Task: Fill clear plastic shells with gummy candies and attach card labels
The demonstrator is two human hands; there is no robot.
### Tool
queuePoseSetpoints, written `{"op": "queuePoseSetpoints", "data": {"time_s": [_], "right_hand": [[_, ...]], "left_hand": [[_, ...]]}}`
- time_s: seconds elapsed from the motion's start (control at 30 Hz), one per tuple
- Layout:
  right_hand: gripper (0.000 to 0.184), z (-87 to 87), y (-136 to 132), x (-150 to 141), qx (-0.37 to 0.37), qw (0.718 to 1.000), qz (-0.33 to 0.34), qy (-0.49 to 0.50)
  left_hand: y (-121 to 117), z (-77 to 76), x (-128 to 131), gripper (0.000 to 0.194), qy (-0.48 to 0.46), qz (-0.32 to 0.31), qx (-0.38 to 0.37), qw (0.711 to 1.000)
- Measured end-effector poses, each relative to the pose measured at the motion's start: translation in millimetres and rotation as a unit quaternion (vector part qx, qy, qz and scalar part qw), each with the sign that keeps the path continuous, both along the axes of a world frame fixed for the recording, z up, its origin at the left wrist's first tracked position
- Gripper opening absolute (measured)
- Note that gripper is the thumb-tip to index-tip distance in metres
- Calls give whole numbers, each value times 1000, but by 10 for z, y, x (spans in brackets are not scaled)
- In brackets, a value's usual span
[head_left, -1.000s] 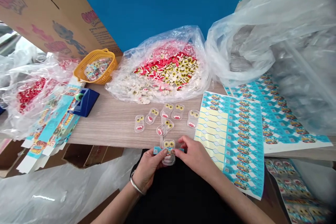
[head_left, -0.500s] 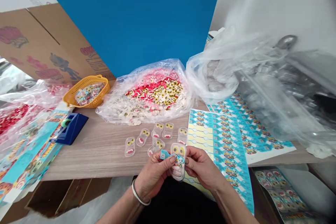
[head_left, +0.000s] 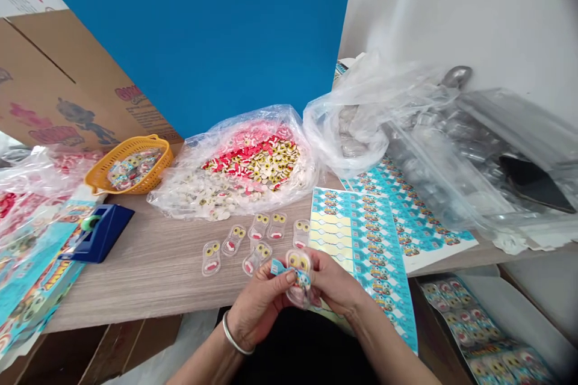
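Both hands are closed on a small clear plastic candy pack (head_left: 298, 261) with two yellow eye-shaped candies at its top. My left hand (head_left: 258, 308) presses its thumb on the blue printed sticker (head_left: 301, 278) across the pack's middle. One loose sticker end juts out on the left. Pinching the pack's right side is my right hand (head_left: 338, 286), its fingertips partly hidden behind the pack. Several similar packs with candy eyes and red lips, such as one candy pack (head_left: 211, 257), lie on the table just beyond. Close by my right forearm is a sticker sheet (head_left: 377, 252), its left column partly peeled.
An open bag of candies (head_left: 244, 162) sits at the back, with a yellow basket (head_left: 162, 163) of wrapped packs and a blue tape dispenser (head_left: 108, 234) to its left. Clear plastic trays (head_left: 433, 150) stand at right. Below the table edge (head_left: 135, 310) is a cardboard box (head_left: 130, 343).
The view has tilted up and turned right. My hands have lifted the pack toward me; my right hand has moved from the sticker's right end to the pack's right side.
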State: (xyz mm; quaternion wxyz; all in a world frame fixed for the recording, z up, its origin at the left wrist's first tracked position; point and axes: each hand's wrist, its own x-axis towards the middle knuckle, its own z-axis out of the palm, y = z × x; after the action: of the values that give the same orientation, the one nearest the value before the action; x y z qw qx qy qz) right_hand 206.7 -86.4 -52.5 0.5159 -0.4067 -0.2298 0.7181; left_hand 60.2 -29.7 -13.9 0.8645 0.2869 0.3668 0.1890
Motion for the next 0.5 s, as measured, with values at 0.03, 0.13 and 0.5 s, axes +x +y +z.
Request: {"op": "queuePoseSetpoints", "data": {"time_s": [0.03, 0.13, 0.5], "right_hand": [[44, -3, 5, 25, -5, 999, -33, -34], [36, 11, -9, 58, 2, 977, -158, -146], [28, 81, -95, 31, 43, 949, -180, -255]], "left_hand": [[23, -17, 8, 28, 15, 34, 6, 999], [71, -71, 48, 33, 74, 126, 40, 988], [138, -101, 40, 24, 87, 134, 149, 976]]}}
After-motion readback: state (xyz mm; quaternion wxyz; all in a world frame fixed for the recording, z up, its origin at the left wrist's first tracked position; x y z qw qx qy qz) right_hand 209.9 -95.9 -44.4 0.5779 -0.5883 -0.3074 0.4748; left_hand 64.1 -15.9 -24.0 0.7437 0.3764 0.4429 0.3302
